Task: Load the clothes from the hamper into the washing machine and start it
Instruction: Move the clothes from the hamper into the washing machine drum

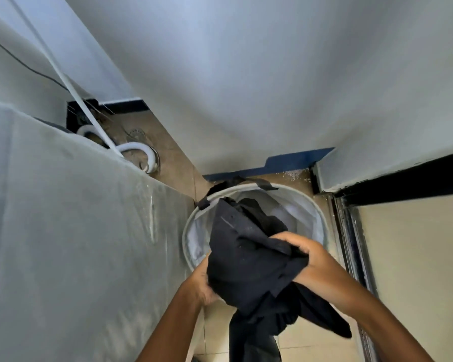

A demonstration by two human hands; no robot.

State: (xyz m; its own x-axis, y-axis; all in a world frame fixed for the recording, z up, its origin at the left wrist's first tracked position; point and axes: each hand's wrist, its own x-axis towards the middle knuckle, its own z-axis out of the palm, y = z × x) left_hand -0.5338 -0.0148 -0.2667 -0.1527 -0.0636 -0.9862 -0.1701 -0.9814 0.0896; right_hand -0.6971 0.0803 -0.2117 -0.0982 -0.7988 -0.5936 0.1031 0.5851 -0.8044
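both hands are on a dark navy crumpled cloth garment [246, 259], lifted above the round grey mesh pop-up hamper [315, 212] on the floor. the right hand [306, 254] has its fingers curled tight into the fabric's upper fold, and the left hand [203, 283] cups it from below on the near side, fingers buried in the cloth. a loose end dangles down towards the camera. judging by this, loading is at an early stage: this piece is out of the hamper, pale clothes show at the bottom, and the start is yet to come. the washing machine under a grey translucent cover [63, 231] stands just left of the hamper. tan tiled floor [298, 343], white walls, blue skirting, a white drain hose [139, 148] curling behind, and a dark door frame at right.
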